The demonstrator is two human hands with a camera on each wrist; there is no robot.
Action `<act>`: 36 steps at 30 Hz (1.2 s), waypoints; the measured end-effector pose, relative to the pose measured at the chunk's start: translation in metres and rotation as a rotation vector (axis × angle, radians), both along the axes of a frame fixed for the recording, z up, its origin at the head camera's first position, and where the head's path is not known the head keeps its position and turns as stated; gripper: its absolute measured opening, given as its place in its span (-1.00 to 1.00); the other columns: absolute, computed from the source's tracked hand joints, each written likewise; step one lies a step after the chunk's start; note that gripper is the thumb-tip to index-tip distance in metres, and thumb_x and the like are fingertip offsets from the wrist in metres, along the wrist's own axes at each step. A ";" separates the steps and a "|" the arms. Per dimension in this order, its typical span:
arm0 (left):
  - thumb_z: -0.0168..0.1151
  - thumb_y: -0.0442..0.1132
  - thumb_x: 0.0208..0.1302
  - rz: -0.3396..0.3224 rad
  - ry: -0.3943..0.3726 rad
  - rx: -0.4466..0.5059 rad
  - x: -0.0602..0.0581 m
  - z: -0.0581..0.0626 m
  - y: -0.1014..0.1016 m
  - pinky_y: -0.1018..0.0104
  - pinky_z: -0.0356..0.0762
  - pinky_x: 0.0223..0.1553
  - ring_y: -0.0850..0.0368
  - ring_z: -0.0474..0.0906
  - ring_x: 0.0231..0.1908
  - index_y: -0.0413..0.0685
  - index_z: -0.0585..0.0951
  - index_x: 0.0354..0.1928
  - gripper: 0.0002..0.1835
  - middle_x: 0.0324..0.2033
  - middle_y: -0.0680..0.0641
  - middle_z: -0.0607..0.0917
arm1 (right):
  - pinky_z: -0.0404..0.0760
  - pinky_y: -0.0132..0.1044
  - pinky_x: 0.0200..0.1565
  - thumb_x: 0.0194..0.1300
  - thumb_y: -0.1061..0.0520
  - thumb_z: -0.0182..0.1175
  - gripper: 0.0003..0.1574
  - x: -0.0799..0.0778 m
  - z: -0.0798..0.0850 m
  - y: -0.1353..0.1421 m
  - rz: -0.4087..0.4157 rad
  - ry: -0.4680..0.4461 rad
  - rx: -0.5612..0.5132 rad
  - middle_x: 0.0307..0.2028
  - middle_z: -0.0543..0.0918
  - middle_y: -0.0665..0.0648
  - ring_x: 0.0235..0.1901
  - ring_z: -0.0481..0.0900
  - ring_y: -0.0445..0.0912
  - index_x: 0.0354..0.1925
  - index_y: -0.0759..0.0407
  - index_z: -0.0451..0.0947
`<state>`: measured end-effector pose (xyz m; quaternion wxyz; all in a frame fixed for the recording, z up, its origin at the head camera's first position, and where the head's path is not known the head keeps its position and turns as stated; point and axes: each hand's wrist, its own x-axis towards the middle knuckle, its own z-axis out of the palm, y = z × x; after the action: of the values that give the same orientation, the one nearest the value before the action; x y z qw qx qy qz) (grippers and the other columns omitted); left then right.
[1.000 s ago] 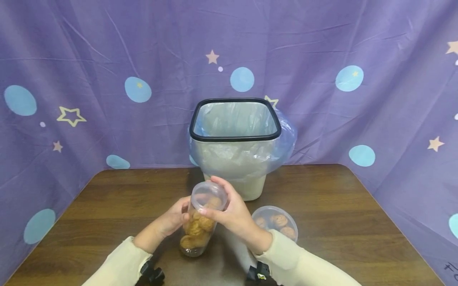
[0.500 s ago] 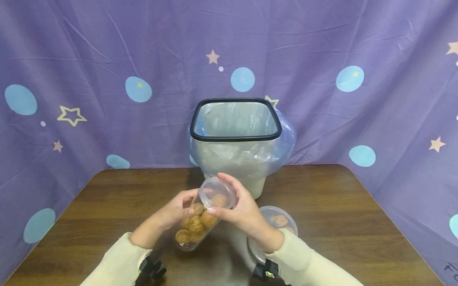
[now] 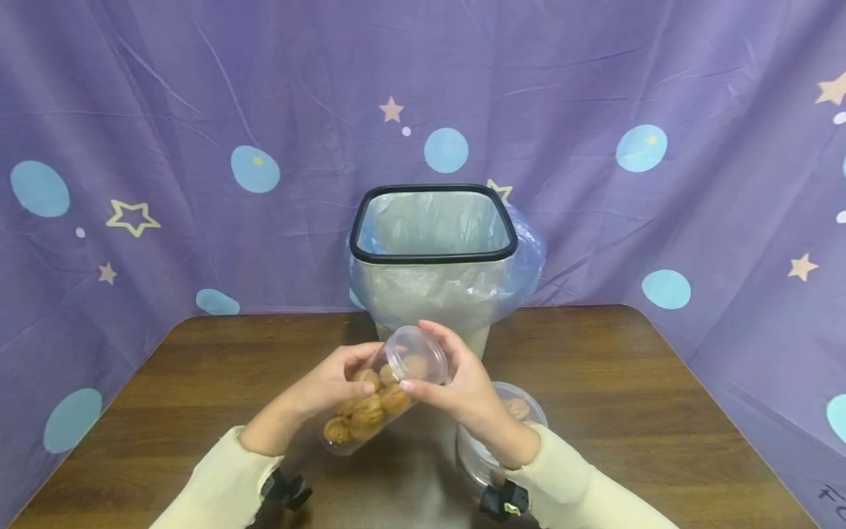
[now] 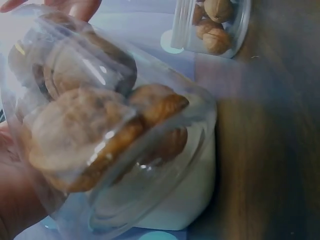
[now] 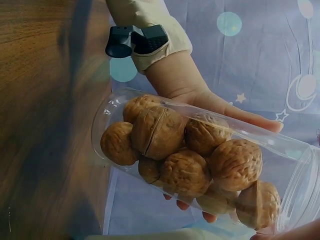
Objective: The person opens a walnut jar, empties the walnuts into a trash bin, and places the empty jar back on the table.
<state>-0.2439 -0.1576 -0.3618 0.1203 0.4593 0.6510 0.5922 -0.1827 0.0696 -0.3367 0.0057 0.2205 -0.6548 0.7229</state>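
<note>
A clear round plastic jar (image 3: 357,443) of walnuts (image 3: 366,415) is tilted, its mouth end up and to the right. My left hand (image 3: 327,380) grips its side, thumb in front. My right hand (image 3: 472,389) holds the mouth end, thumb near and fingers behind. I cannot tell whether a lid covers the mouth. Through the clear wall several brown walnuts (image 5: 182,172) show in the right wrist view, with left fingers beneath. A second clear jar (image 3: 472,455) of walnuts stands on the table, partly hidden by the right forearm; in the left wrist view this second jar (image 4: 237,30) is at the top.
Behind the hands stands a pale bin (image 3: 436,290) with a black rim (image 3: 432,258) and a blue translucent liner (image 3: 529,250). All stand on a brown wooden table (image 3: 615,397). A purple patterned curtain (image 3: 562,95) hangs behind.
The held jar has tipped further, its mouth end moving right and slightly up. The right hand has shifted right with it, and the left thumb has come round onto the jar's front.
</note>
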 end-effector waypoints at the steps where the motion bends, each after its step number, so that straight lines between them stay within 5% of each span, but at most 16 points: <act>1: 0.27 -0.02 0.21 0.007 0.005 -0.005 0.000 0.001 0.001 0.31 0.53 0.00 0.14 0.55 -0.09 -0.47 0.38 0.18 -0.31 -0.05 0.00 0.64 | 0.49 -0.32 0.06 -0.04 0.23 0.43 0.00 0.000 0.000 0.001 0.000 -0.004 -0.007 0.19 0.40 0.30 0.12 0.41 0.05 0.32 0.30 0.18; 22: 0.33 -0.21 0.14 0.148 0.076 -0.120 0.004 0.017 0.017 0.38 0.50 0.00 0.18 0.54 -0.10 -0.32 0.43 0.21 -0.40 -0.06 -0.22 0.63 | 0.52 -0.35 0.01 -0.06 0.30 0.41 -0.03 -0.003 -0.006 0.011 -0.060 -0.068 -0.145 0.16 0.38 0.39 0.03 0.44 -0.05 0.27 0.46 0.17; 29: 0.31 -0.10 0.18 0.127 0.103 -0.150 0.004 0.022 0.020 0.35 0.53 -0.03 0.14 0.55 -0.08 -0.25 0.41 0.24 -0.37 -0.01 -0.19 0.62 | 0.53 -0.36 0.00 -0.07 0.40 0.33 -0.12 -0.001 -0.006 0.012 -0.111 -0.048 -0.215 0.13 0.40 0.35 -0.01 0.45 -0.06 0.23 0.51 0.21; 36: 0.33 -0.19 0.16 0.073 0.039 -0.198 0.006 0.026 0.017 0.29 0.50 0.06 0.11 0.52 0.04 -0.14 0.31 0.33 -0.30 0.16 -0.18 0.51 | 0.53 -0.36 0.00 -0.04 0.41 0.27 -0.18 0.001 -0.006 0.014 -0.142 -0.038 -0.262 0.11 0.41 0.34 0.00 0.45 -0.04 0.21 0.53 0.23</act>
<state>-0.2383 -0.1402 -0.3359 0.1308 0.4325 0.7249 0.5200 -0.1812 0.0834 -0.3427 0.0731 0.1571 -0.5688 0.8040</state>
